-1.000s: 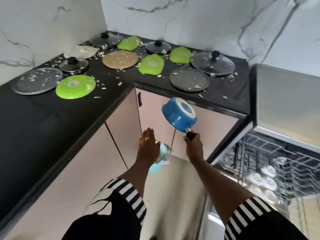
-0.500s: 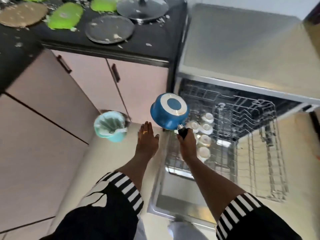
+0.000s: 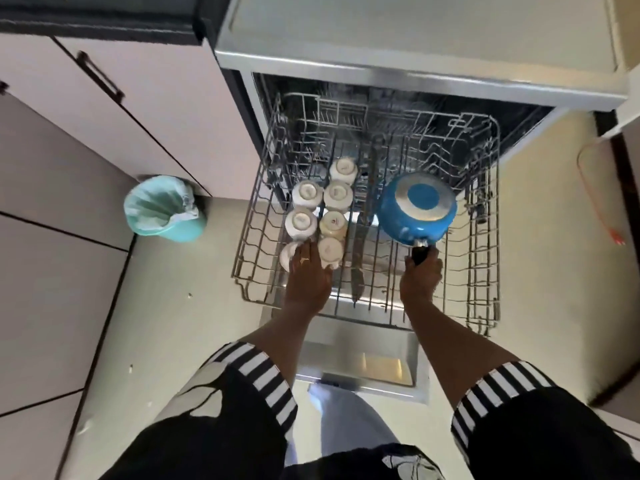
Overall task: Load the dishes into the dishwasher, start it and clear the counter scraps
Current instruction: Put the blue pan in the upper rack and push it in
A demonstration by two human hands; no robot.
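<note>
Seven small white cups (image 3: 337, 195), as far as I can count, all upside down in two rows on the left half of the pulled-out wire dishwasher rack (image 3: 249, 237). The nearest one on the left is half hidden.

Hidden by what?

By the left hand (image 3: 308, 275). It is flat, fingers straight and pressed together, a ring on one of them, and it lies over that front cup. Whether it touches the cup I cannot tell.

And the pan?

The round blue saucepan (image 3: 417, 209), with a pale ring on its base, is bottom-up over the right-centre of the rack, just beside the cups. The right hand (image 3: 420, 277) has its fingers curled round the black handle (image 3: 419, 255). Whether the rim sits on the wires or hangs above them is not clear.

How does the machine stand?

The grey dishwasher (image 3: 415, 29) is open, its door (image 3: 360, 362) folded down flat under the rack, towards the person. A long dark utensil (image 3: 356, 282) lies in the rack between the two hands, too blurred to name.

Anything around it?

A teal bin (image 3: 162, 209) with a pale liner stands on the cream floor (image 3: 180, 323) to the left, against the pink cabinets (image 3: 156, 109). A corner of the black surface (image 3: 104, 26) shows at the top left. An orange cable (image 3: 602, 209) runs over the floor on the right. Both forearms come out of black sleeves (image 3: 256, 375) with striped cuffs.
</note>
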